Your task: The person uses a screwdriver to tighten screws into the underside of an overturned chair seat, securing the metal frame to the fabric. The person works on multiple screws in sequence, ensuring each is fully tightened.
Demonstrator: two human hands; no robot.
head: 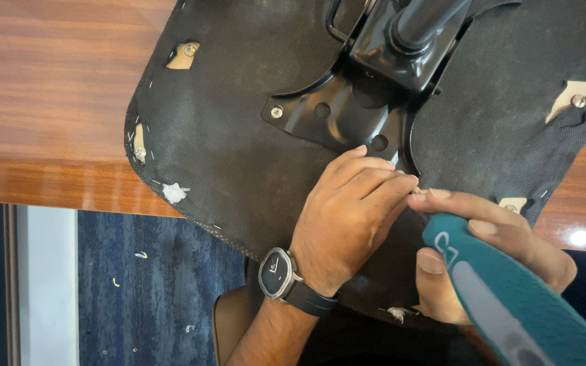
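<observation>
An upturned chair seat [239, 129] covered in black fabric lies on a wooden table [62, 102]. A black metal mounting plate [337, 112] with a post is bolted to its middle. My left hand [347, 217], with a wristwatch [278, 273], rests on the seat with fingertips pinched near the plate's lower corner. My right hand [490, 254] grips a teal and grey power tool [510, 298], its front end at the same spot under my left fingers. Whatever is between the fingertips is hidden.
Screws [277, 112] and bare wood patches [183, 55] show around the seat's edge, with staples along the rim. Dark blue carpet [150, 285] with small scraps lies below the table's near edge. The seat overhangs that edge.
</observation>
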